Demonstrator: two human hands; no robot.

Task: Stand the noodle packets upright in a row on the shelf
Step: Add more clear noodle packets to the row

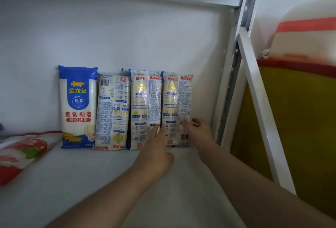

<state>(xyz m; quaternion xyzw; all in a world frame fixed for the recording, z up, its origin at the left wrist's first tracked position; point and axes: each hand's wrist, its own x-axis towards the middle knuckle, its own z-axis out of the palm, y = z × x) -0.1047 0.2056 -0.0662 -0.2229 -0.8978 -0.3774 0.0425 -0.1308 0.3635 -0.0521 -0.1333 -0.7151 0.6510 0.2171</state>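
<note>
Our right hand [197, 133] rests on the low part of the fourth noodle packet [177, 107], the one at the far right of the row. Its fingers [185, 121] lie flat and spread on the front of the pack, and they do not close around it, so the hand is open and only pressing. Our left hand [154, 153] is just to the 9 o'clock side of it. Its fingertips [158, 127] touch the bottom of the third noodle packet [146, 107], close to the seam where that pack meets the fourth one. This hand is loose too, with the fingers a bit curled and nothing held inside.

All four packs stand up tall on the shelf [91, 182] and lean back on the white wall [118, 42] behind them. They touch side by side in a row. Going toward 9 o'clock from our hands, we see the second noodle packet [113, 111], which shows its back with small print and looks turned upside down. Past it stands the first noodle packet [78, 107], with its blue and white front facing us.

Far off at 9 o'clock, a red and white bag [20, 155] lies flat on the shelf, well apart from the row. At 3 o'clock stands the white shelf post [234, 64], and past it a big yellow and red container [300, 100].
</note>
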